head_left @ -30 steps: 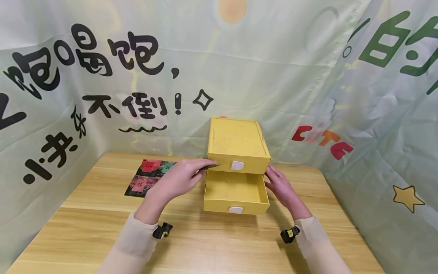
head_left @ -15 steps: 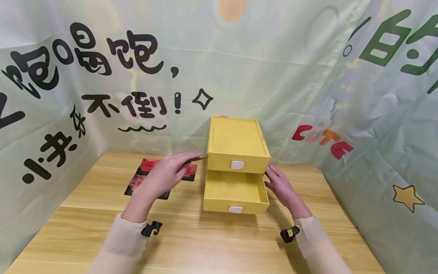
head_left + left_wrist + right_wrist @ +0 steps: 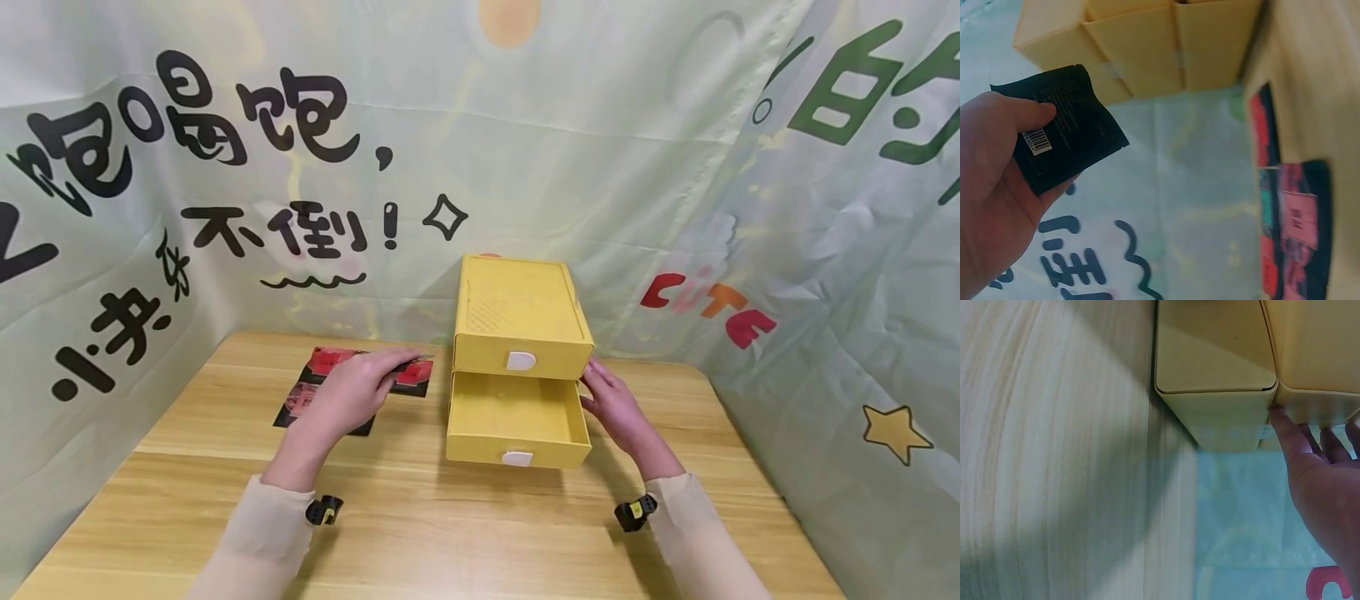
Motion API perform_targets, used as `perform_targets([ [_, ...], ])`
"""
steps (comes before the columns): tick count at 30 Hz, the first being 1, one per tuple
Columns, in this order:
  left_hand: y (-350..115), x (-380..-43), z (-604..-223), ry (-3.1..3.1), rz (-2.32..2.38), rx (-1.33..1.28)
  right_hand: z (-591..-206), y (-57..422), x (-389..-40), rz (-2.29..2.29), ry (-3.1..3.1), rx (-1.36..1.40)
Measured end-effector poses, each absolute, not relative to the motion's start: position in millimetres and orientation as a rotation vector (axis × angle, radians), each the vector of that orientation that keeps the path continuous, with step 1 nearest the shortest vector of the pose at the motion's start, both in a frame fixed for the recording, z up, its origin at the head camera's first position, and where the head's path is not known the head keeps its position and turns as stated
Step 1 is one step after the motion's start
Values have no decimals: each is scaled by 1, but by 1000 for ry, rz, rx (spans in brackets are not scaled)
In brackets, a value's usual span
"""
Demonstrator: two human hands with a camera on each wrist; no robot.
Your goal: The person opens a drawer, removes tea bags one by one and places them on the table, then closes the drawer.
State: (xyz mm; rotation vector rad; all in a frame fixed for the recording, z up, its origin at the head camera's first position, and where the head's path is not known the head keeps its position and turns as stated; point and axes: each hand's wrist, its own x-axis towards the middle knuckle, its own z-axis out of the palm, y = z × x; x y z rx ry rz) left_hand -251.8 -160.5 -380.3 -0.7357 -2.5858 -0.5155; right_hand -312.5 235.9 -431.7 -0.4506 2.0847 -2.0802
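My left hand [image 3: 347, 390] pinches a small black sachet [image 3: 1066, 128] between thumb and fingers; a barcode shows on its near side in the left wrist view. The hand hovers above several flat packets [image 3: 1300, 219] with red, pink and green prints, left of the drawer box. That yellow two-drawer box [image 3: 517, 300] stands toward the back. Its top drawer [image 3: 480, 357] is closed, and the bottom drawer [image 3: 510, 408] is pulled out with bare inside. Fingers of my right hand [image 3: 618, 408] lie against the box's right side, extended in the right wrist view [image 3: 1329, 487].
A wooden table [image 3: 465, 533] carries everything, with bare wood in front of the box. Behind and at the sides hangs a pale printed cloth [image 3: 600, 167] with lettering, close behind the box.
My left hand has drawn back to the left with the sachet, from in front of the box's front left edge to over the packets. The right hand and drawers stay put.
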Motion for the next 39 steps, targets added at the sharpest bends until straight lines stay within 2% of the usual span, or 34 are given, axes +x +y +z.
perform_targets([
  [23,-155,-267,-443,-2830,-406,-658,-430,237,-311,-2044,2107,-436],
  [39,-141,-265,-452,-2949,-158,-615,-432,237,-312,-2058,2097,-463],
])
